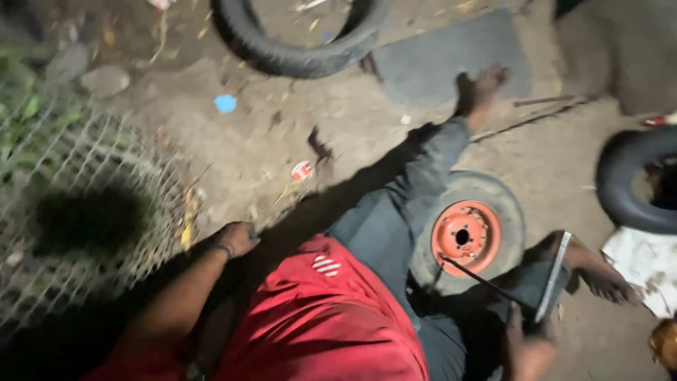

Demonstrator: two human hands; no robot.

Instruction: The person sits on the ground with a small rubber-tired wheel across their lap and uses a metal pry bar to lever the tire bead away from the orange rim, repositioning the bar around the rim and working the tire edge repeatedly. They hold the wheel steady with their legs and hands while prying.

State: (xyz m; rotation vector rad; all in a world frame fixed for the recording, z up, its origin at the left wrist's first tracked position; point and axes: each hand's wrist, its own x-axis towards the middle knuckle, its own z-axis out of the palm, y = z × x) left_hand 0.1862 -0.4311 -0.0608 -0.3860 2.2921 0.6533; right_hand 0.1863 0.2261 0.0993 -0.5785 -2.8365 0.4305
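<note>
Sitting on the dirt, left hand point(238, 238) planted loosely at 9 o'clock, right hand point(529, 349) gripping a flat tool point(553, 279) at 5 o'clock beside the orange-rimmed wheel point(467, 236), tyre not off yet.

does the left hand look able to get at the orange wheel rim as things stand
Probably not without shifting: the left hand is planted on the dirt at the far side, and the person's torso and grey-trousered leg lie between it and the orange wheel rim.

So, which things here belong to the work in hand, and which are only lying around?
In use:
- small wheel with orange rim, between the legs
- thin dark rod reaching to the rim
- flat metal tool by the right hand

Lying about:
- tyre at the top
- tyre at the right
- blue scrap
- wire mesh near the left hand
</note>
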